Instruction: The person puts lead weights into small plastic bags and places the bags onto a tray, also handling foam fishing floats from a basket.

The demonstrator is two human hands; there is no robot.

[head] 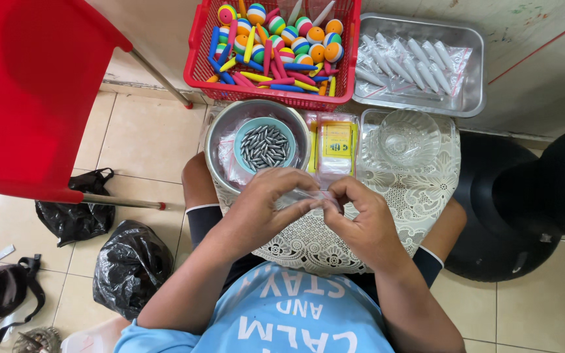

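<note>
Two hands, the left hand [266,202] and right hand [361,219], pinch a small clear plastic bag [308,195] together, near the lap. Just beyond sits a blue bowl of grey metal weights [264,145]. Opening the bag looks underway; it needs gentle fingers.

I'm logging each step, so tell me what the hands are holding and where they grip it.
Both the left hand and the right hand pinch a small clear plastic bag by its top edge.

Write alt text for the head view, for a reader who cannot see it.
Seen from above, a seated person's left hand and right hand pinch a small clear plastic bag over a lace-covered lap tray. Beyond sit a bowl of grey metal sinkers, a red basket of striped floats and a steel tray of packed bags.
</note>
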